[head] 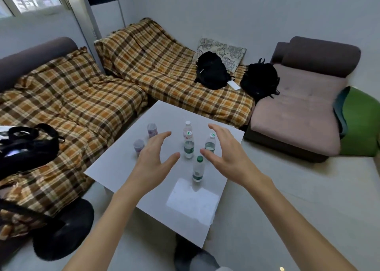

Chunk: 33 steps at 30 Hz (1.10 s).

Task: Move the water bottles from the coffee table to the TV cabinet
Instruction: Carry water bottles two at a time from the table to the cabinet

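Still upright mid-table, four bottles (189, 145) between spread, empty hands (153, 157), edges clear.

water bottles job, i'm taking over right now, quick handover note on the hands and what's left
Left hand: open, empty, hovering over the coffee table.
Right hand: open, empty, hovering beside it.
Four water bottles stand upright on the table: nearest green-capped bottle, middle bottle, right bottle, far bottle.
Two small jars at the left are not part of the job.
Done: nothing visible. Left: all four bottles; the TV cabinet is out of view.
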Tool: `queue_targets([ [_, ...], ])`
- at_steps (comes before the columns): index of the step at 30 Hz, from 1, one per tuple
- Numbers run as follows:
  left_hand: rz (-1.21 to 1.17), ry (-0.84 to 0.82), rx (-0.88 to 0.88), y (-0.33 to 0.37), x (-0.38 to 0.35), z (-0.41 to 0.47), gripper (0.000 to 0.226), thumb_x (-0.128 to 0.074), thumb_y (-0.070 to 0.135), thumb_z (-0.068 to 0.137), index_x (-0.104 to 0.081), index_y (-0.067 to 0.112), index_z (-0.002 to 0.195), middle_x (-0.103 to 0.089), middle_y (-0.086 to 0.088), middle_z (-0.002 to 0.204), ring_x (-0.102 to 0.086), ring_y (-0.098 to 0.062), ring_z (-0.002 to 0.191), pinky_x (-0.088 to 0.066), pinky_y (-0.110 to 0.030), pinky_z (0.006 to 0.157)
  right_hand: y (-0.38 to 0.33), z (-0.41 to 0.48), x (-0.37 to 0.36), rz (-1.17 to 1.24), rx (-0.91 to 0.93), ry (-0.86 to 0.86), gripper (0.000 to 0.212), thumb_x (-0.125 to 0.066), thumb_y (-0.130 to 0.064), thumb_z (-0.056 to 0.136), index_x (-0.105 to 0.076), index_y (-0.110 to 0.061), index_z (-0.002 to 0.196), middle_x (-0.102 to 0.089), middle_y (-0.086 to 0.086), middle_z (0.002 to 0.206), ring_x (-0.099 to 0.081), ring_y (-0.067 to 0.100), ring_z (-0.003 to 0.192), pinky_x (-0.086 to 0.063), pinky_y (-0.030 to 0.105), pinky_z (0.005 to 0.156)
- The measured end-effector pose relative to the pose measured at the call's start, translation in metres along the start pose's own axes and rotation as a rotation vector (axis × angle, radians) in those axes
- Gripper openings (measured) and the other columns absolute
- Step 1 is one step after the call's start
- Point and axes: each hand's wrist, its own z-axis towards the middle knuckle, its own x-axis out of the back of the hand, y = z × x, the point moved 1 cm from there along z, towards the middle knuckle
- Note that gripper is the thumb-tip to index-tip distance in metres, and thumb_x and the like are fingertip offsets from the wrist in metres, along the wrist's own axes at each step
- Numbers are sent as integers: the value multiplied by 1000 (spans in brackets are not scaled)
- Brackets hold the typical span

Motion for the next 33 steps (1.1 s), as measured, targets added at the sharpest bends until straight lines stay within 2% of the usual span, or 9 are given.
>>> queue_targets([
  [3, 13, -26, -25, -16, -4, 29, 60, -64, 37, 92, -39, 29, 146, -44, 11, 149, -41, -10, 136, -41, -42, 112, 12, 27, -15, 15, -34, 5, 69, -59, -41, 93, -25, -25, 151, -32, -6, 154, -34, 13, 139, -30, 30, 115],
  [6, 58, -77, -42, -32, -12, 65, 60, -63, 38, 93, -38, 30, 147, -43, 10, 150, -41, -9, 136, -40, -38, 112, 30, 54, -32, 29, -88, 22, 66, -59, -42, 92, -29, -27, 149, -39, -5, 147, -41, 16, 133, -38, 38, 110],
  [9, 106, -144, -58, -50, -27, 106, 59, -61, 38, 94, -38, 30, 148, -43, 12, 150, -40, -8, 136, -36, -30, 111, 54, 80, -51, 31, -154, 9, 62, -59, -42, 92, -33, -28, 146, -43, -5, 142, -41, 17, 130, -39, 38, 108],
  [12, 130, -238, -67, -67, -49, 147, 57, -61, 36, 94, -39, 29, 146, -45, 10, 147, -44, -8, 131, -34, -22, 103, 80, 101, -70, 43, -245, -13, 60, -59, -40, 92, -35, -29, 146, -42, -5, 144, -38, 17, 133, -37, 36, 109],
  [18, 203, -464, -63, -105, -117, 222, 55, -60, 28, 94, -43, 16, 145, -46, -3, 149, -44, -20, 136, -26, -16, 101, 139, 124, -110, 42, -426, -81, 56, -60, -33, 93, -39, -27, 145, -44, -3, 141, -40, 22, 127, -37, 35, 105],
  [20, 229, -523, -58, -120, -141, 241, 54, -60, 24, 93, -45, 12, 143, -47, -8, 147, -46, -25, 134, -27, -18, 100, 157, 128, -126, 30, -481, -104, 53, -58, -33, 94, -41, -25, 144, -45, -1, 140, -40, 25, 127, -36, 34, 105],
  [24, 313, -554, -35, -151, -183, 275, 53, -61, 20, 90, -47, 10, 140, -47, -14, 144, -48, -35, 128, -40, -40, 105, 187, 137, -164, -10, -565, -180, 53, -60, -27, 92, -42, -25, 142, -47, 4, 137, -43, 28, 124, -39, 35, 101],
  [27, 427, -545, -46, -171, -207, 296, 53, -59, 16, 88, -47, 11, 139, -47, -16, 144, -47, -40, 126, -39, -44, 104, 202, 143, -193, -9, -617, -230, 55, -61, -22, 91, -41, -25, 143, -47, 5, 135, -44, 28, 122, -43, 36, 99],
  [33, 718, -570, -150, -200, -239, 324, 69, -56, 15, 89, -28, 21, 152, -16, -16, 162, -22, -39, 144, -28, -44, 112, 219, 158, -232, -55, -654, -265, 53, -59, -5, 90, -47, -19, 140, -45, 9, 139, -45, 31, 123, -47, 36, 93],
])
